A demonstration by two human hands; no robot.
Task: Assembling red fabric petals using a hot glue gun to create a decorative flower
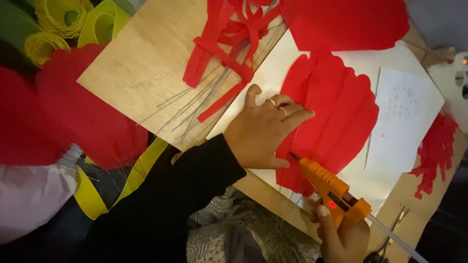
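My left hand (pixel 263 129), with rings on two fingers and a black sleeve, presses flat on the near edge of a large red scalloped paper piece (pixel 336 117) lying on a white sheet (pixel 265 78). My right hand (pixel 343 236) grips an orange glue gun (pixel 331 190). Its nozzle touches the red paper's edge just below my left hand. A clear glue stick (pixel 395 238) pokes out of the gun's back.
Thin metal wires (pixel 200 102) and red paper strips (pixel 226 44) lie on a wooden board (pixel 141 63). More red paper (pixel 341 22) lies at the top, a written note (pixel 402 117) right, scissors (pixel 390 243) bottom right, yellow and green rolls (pixel 73 24) top left.
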